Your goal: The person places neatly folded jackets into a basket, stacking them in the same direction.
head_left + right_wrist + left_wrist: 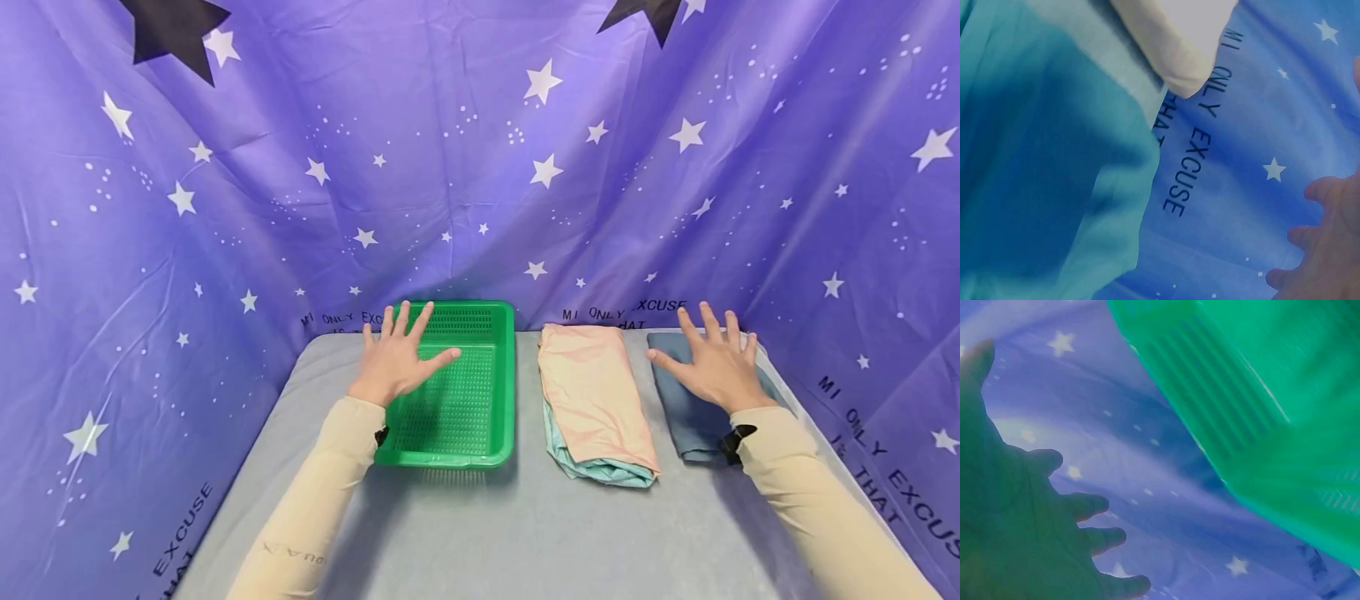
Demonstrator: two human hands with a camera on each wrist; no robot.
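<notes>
My left hand (393, 360) is spread over the left side of a green plastic basket (504, 400), fingers apart and holding nothing. Mesh-like holes cover the basket's floor, and nothing lies in the part I can see. On the right, my right hand (716, 362) hovers with spread fingers above a folded dark blue cloth (678, 408), partly hiding it. Between the two hands lies a folded peach cloth (592, 383) on top of a light teal cloth (562, 454). In the left wrist view, the basket's ribbed wall (1210, 387) shows beyond the fingers.
A grey cloth-covered table (570, 542) carries these things. Purple curtains (450, 167) with white stars and printed words hang close behind the table and along both sides. Dark bands sit on both wrists, at the sleeve cuffs.
</notes>
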